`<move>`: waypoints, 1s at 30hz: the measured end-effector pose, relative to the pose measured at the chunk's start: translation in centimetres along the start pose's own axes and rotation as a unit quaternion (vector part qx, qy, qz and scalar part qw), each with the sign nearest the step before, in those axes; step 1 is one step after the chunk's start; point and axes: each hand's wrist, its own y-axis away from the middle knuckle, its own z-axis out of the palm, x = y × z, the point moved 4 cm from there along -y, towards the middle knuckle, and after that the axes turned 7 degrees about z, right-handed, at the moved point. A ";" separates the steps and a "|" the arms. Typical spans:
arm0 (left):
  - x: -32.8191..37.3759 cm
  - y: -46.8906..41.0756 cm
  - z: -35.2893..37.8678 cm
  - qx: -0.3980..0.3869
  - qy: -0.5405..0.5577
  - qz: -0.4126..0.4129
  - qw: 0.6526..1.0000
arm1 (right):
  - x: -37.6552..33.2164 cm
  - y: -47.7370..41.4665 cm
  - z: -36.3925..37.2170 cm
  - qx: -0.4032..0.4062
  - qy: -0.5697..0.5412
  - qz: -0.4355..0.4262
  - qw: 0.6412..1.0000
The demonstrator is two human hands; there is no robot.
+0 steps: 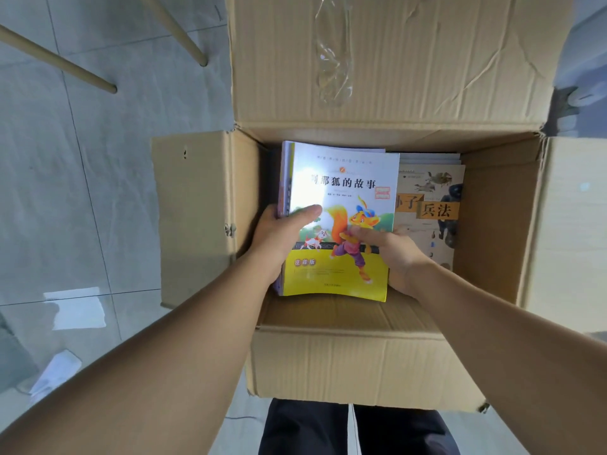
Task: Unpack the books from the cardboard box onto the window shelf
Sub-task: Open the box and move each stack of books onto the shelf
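An open cardboard box [354,359] stands on the floor with all its flaps folded out. Inside on the left is a stack of books [341,178]; its top book has a white and yellow cover with a cartoon fox. My left hand [282,234] grips the stack's left edge, thumb on the cover. My right hand [391,254] holds the stack's right edge, fingers on the cover. To the right lies a second pile topped by a beige book [430,192] with dark figures. The window shelf is out of view.
Grey tiled floor [82,159] surrounds the box. Two pale wooden furniture legs [184,37] slant down at the upper left. My dark trousers [358,428] show below the box. A white object [588,93] sits at the right edge.
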 end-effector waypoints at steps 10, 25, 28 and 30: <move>0.9 1.8 -0.9 -0.081 0.072 -0.008 0.994 | -1.1 1.8 1.1 0.025 -0.040 -0.007 0.999; 10.3 11.5 0.2 -0.112 0.024 0.077 0.990 | -6.9 14.4 -0.8 0.005 0.003 -0.141 0.990; 16.3 14.8 0.8 -0.113 0.010 0.140 0.984 | -11.1 18.9 -1.6 0.033 -0.001 -0.186 0.982; 21.1 17.6 1.2 -0.112 0.007 0.186 0.976 | -14.9 22.7 -2.1 0.050 0.000 -0.223 0.974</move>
